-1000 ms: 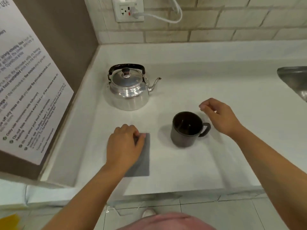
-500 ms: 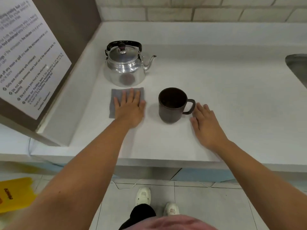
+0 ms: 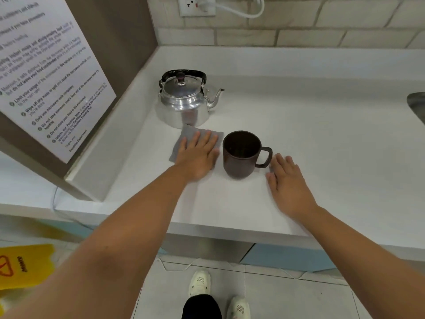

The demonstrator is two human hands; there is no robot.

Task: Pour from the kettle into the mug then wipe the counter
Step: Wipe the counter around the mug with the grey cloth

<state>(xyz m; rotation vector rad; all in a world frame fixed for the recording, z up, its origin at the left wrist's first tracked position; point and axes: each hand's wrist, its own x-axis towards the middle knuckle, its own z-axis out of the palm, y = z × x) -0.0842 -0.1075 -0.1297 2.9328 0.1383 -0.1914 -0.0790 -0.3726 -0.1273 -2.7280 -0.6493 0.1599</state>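
A shiny metal kettle [image 3: 184, 104] with a black handle stands at the back left of the white counter [image 3: 322, 146], spout pointing right. A dark brown mug [image 3: 241, 155] stands in front of it, handle to the right. Between the two lies a grey cloth [image 3: 184, 139], its far corner close to the kettle's base. My left hand [image 3: 197, 155] presses flat on the cloth, fingers spread, right beside the mug. My right hand [image 3: 287, 183] lies flat on the bare counter just right of the mug's handle, holding nothing.
A brown side panel with a printed notice [image 3: 46, 77] walls off the left. A wall outlet [image 3: 196, 5] with a white cord sits above the tiled backsplash. A steel sink's edge [image 3: 417, 104] shows at the far right. A yellow floor sign [image 3: 23, 265] lies below left.
My left hand has slid the cloth from the counter's front up to the kettle, then turned it slightly toward the mug. My right hand has dropped flat onto the counter.
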